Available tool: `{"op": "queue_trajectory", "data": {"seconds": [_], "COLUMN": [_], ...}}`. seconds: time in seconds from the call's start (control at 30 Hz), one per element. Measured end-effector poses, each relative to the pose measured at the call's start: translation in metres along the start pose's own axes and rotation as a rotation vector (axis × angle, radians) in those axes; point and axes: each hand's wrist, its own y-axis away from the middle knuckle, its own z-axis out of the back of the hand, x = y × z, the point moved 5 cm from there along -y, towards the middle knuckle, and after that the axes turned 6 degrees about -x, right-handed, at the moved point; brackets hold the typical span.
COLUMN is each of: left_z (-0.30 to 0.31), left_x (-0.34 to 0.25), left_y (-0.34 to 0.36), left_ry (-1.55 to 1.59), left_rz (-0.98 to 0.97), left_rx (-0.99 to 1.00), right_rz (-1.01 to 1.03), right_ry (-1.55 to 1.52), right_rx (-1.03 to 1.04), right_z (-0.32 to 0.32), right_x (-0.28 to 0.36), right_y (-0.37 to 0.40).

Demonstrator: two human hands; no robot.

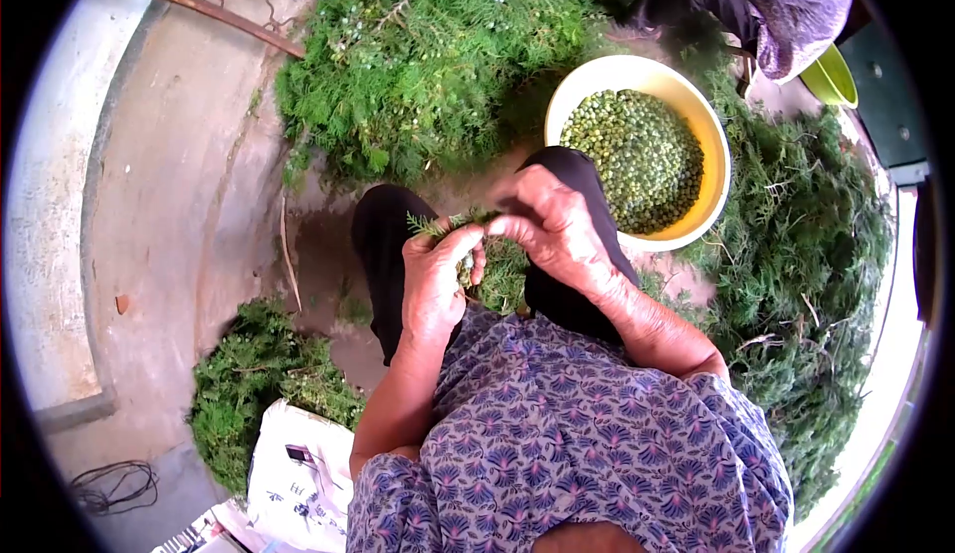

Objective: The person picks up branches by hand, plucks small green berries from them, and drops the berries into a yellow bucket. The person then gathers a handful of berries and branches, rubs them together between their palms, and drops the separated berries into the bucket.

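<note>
My left hand (pixel 435 282) is closed around a small evergreen sprig (pixel 428 225), its feathery green tip showing above the thumb. Some small green berry-like cones seem to lie in the fingers, partly hidden. Against the other end of the sprig, my right hand (pixel 552 223) is pinched, its fingers slightly blurred. Both hands are above my knees, close together. Just beyond the right hand stands a yellow basin (pixel 718 155), which holds a heap of small round green cones (pixel 637 160).
A big pile of evergreen branches (pixel 428 66) lies ahead, another pile (pixel 796 275) to the right, and a smaller pile (pixel 259 374) at the lower left beside a white sack (pixel 298 478). Another person's sleeve (pixel 796 1) and a green bowl (pixel 834 78) are at the upper right.
</note>
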Motion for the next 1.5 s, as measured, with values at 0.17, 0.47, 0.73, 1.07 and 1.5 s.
{"op": "queue_trajectory", "data": {"seconds": [0.17, 0.47, 0.73, 1.07, 1.5], "left_z": [-0.008, 0.012, 0.049, 0.044, 0.043], "left_x": [0.007, 0.023, 0.043, 0.048, 0.044], "left_y": [0.003, 0.013, 0.005, -0.004, -0.005], "left_ry": [-0.017, 0.089, 0.144, 0.83, 0.826], "left_rz": [0.011, 0.154, 0.223, 0.329, 0.318], "left_rx": [0.116, 0.138, 0.205, 0.282, 0.143], "right_rz": [-0.207, -0.777, -0.702, -0.725, -0.154], "right_ry": [-0.233, -1.181, -1.192, -0.639, -0.008], "right_rx": [0.082, 0.012, -0.101, -0.015, 0.324], "right_z": [-0.003, -0.037, -0.025, -0.042, -0.061], "right_x": [-0.009, -0.036, -0.045, -0.035, 0.004], "right_y": [0.013, 0.037, 0.029, 0.034, 0.017]}}
